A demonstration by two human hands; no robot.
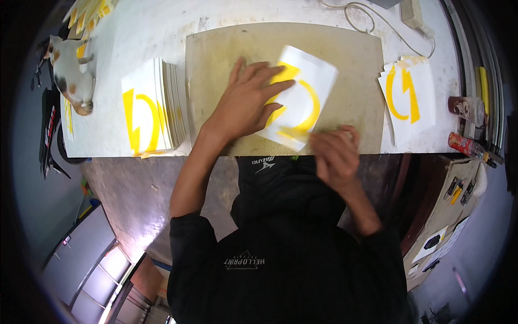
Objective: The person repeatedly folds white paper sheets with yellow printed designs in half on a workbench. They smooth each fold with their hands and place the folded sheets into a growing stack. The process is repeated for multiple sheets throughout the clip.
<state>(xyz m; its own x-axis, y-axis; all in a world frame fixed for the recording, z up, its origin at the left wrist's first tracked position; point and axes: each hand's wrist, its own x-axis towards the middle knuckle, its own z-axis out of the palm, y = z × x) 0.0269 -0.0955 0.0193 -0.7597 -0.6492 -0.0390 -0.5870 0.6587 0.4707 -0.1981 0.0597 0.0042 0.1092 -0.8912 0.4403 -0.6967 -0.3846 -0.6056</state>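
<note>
A white paper piece with a yellow print (pixel 307 86) lies at a slant on a brown board (pixel 356 65) in front of me. My left hand (pixel 245 102) rests on its left side, fingers spread and open, with the tips over the yellow print. At the paper's lower corner is my right hand (pixel 337 156), fingers bent and smeared by motion; whether they grip the corner I cannot tell. To the left stands a thick stack of similar papers (pixel 148 108). A smaller, fanned pile of them (pixel 407 94) lies to the right of the board.
A cat (pixel 73 75) sits at the table's far left, by more yellow-printed papers (pixel 89 16). A cable (pixel 372 13) runs to a white power strip (pixel 413 13) at the back right. A plastic cup (pixel 467 109) and a red bottle (pixel 465 144) are at the right edge.
</note>
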